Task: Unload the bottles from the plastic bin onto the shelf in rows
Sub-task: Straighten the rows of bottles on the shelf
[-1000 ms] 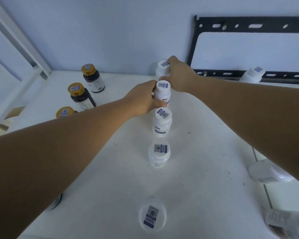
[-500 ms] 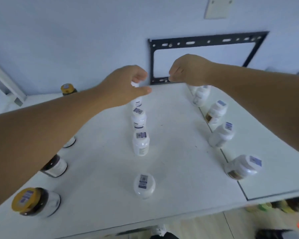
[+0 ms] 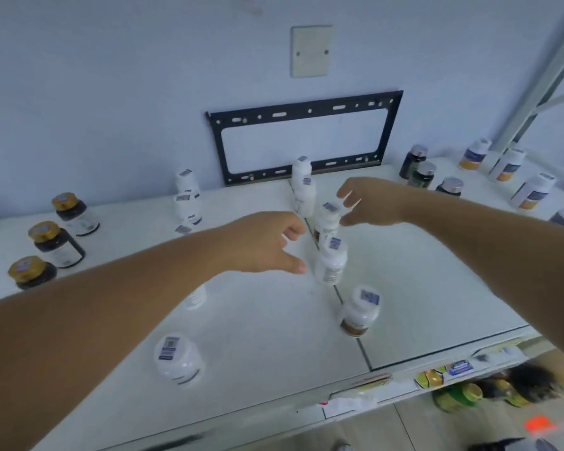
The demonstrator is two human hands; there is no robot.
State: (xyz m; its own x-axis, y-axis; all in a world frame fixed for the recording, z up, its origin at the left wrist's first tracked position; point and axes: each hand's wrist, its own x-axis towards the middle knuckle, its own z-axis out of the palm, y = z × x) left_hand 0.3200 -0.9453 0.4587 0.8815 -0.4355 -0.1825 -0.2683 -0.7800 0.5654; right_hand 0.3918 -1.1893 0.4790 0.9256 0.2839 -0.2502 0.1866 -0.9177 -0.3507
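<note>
White bottles stand in two rows on the white shelf (image 3: 420, 288). The middle row along the shelf seam holds one white bottle (image 3: 329, 263) and another white bottle (image 3: 328, 222) behind it. My left hand (image 3: 267, 242) hovers just left of that row, fingers loosely spread, holding nothing. To the right of the row my right hand (image 3: 368, 201) is above the shelf, fingers spread and empty. The left row (image 3: 186, 203) is partly hidden by my left forearm, with one white bottle (image 3: 178, 358) near the front. The plastic bin is out of view.
Dark bottles with gold caps (image 3: 57, 244) line the shelf's left side. More dark and white bottles (image 3: 531, 190) stand at the back right. A black metal bracket (image 3: 303, 138) hangs on the wall behind. Coloured items (image 3: 459, 395) lie below the shelf's front edge.
Both hands have let go of the white bottles in the left row and moved right, fingers spreading, to either side of the middle row. The view has swung right.
</note>
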